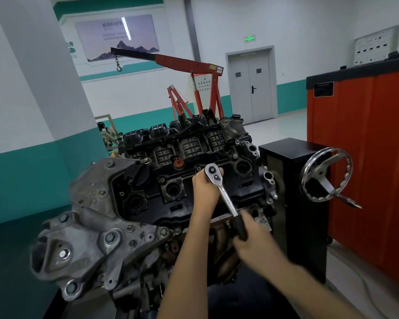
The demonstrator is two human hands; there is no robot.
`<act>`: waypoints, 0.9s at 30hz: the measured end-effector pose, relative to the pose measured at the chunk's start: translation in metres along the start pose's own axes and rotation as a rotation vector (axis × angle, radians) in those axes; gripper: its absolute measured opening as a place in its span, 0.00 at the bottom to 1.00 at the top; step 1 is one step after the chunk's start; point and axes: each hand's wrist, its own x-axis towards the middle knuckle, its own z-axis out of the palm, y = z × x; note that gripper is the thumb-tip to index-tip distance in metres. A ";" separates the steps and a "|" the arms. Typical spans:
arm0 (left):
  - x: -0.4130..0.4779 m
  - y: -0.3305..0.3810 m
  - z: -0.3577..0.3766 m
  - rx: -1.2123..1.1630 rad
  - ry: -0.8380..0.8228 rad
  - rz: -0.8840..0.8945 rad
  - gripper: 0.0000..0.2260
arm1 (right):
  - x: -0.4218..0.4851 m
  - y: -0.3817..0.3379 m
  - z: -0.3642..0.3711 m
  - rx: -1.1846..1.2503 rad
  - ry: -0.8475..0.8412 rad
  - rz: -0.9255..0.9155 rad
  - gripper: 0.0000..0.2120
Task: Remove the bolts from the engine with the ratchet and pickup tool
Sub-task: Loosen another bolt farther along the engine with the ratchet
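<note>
Bolts (235,156) sit in place around the rim of the black valve cover (247,187), so I judge the job to be early: several heads show along its edges and I see none lying loose. The engine (90,226) is mounted on a black stand (293,180) with a chrome handwheel (327,173), right in front of me, its grey timing-end casting nearest the camera and three open plug wells showing in the cover. My left hand (205,187) is curled under and around the head of the ratchet (226,196), steadying it over a spot near the middle of the cover; the bolt and socket beneath it are hidden. My right hand (253,240), blurred, is wrapped around the ratchet's dark handle low and toward me. I see no pickup tool, so lifting the bolts out is not yet begun. The cover looks dusty and worn, the metal parts dull and stained
</note>
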 end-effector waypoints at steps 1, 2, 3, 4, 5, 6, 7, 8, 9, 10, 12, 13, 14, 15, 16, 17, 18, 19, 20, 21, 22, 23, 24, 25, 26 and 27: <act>-0.001 0.002 -0.001 0.044 -0.030 0.018 0.21 | 0.007 0.005 -0.026 -0.101 -0.058 -0.051 0.12; -0.002 0.003 -0.002 0.077 -0.053 0.032 0.18 | 0.019 0.009 -0.054 -0.223 -0.105 -0.102 0.12; -0.002 0.005 -0.002 0.103 -0.070 0.041 0.13 | 0.032 0.009 -0.080 -0.380 -0.145 -0.145 0.11; -0.002 0.006 -0.002 0.123 -0.074 0.049 0.09 | 0.048 0.006 -0.101 -0.569 -0.165 -0.188 0.10; -0.002 0.006 -0.003 0.134 -0.069 0.054 0.08 | 0.062 0.000 -0.116 -0.743 -0.156 -0.239 0.09; -0.003 0.005 -0.004 0.131 -0.055 0.048 0.08 | 0.072 -0.004 -0.122 -0.863 -0.125 -0.281 0.09; -0.003 0.005 -0.004 0.122 -0.038 0.037 0.08 | 0.077 -0.005 -0.122 -0.926 -0.085 -0.301 0.09; -0.004 0.004 -0.004 0.105 -0.020 0.033 0.08 | 0.074 -0.004 -0.118 -0.939 -0.038 -0.294 0.10; -0.006 0.003 -0.003 0.088 -0.007 0.031 0.07 | 0.066 0.002 -0.109 -0.901 0.000 -0.267 0.11; -0.008 0.002 -0.001 0.078 0.003 0.030 0.08 | 0.051 0.009 -0.095 -0.786 0.021 -0.216 0.11; -0.009 -0.001 0.004 0.057 0.026 0.035 0.17 | 0.016 0.012 -0.056 -0.392 0.001 -0.063 0.12; -0.009 -0.001 0.007 0.044 0.037 0.032 0.23 | 0.004 0.010 -0.033 -0.203 0.000 -0.016 0.13; -0.008 -0.002 0.009 0.031 0.049 0.021 0.26 | -0.002 0.006 -0.009 -0.065 0.018 0.016 0.13; -0.006 -0.003 0.010 0.014 0.059 0.009 0.28 | -0.006 -0.001 0.013 0.026 0.031 0.042 0.14; -0.005 -0.003 0.011 -0.009 0.072 0.004 0.28 | -0.008 -0.006 0.029 0.087 0.027 0.060 0.16; -0.005 -0.003 0.010 -0.024 0.081 0.005 0.27 | -0.008 -0.010 0.038 0.132 0.018 0.061 0.17; -0.004 -0.002 0.008 -0.019 0.078 0.005 0.26 | -0.008 -0.011 0.037 0.148 0.004 0.055 0.16; -0.004 -0.002 0.006 0.000 0.057 0.004 0.23 | -0.007 -0.009 0.028 0.133 -0.017 0.045 0.14; -0.004 -0.002 0.005 0.014 0.034 0.007 0.22 | -0.004 -0.005 0.014 0.083 -0.041 0.026 0.13; -0.003 -0.002 0.003 0.028 0.011 0.021 0.22 | -0.001 -0.001 -0.005 0.001 -0.069 -0.001 0.12; -0.004 -0.001 0.002 0.052 -0.008 0.037 0.24 | 0.004 0.004 -0.027 -0.097 -0.103 -0.034 0.12; -0.003 0.000 0.002 0.077 -0.022 0.049 0.23 | 0.013 0.008 -0.049 -0.201 -0.132 -0.073 0.12; -0.003 0.001 0.002 0.095 -0.028 0.059 0.20 | 0.026 0.009 -0.072 -0.343 -0.159 -0.108 0.13; -0.003 0.003 0.002 0.099 -0.025 0.063 0.18 | 0.042 0.008 -0.092 -0.537 -0.171 -0.146 0.14; -0.003 0.003 0.002 0.095 -0.013 0.059 0.17 | 0.059 0.003 -0.109 -0.748 -0.156 -0.194 0.14; -0.004 0.002 0.001 0.079 0.008 0.040 0.17 | 0.072 -0.004 -0.120 -0.906 -0.118 -0.257 0.13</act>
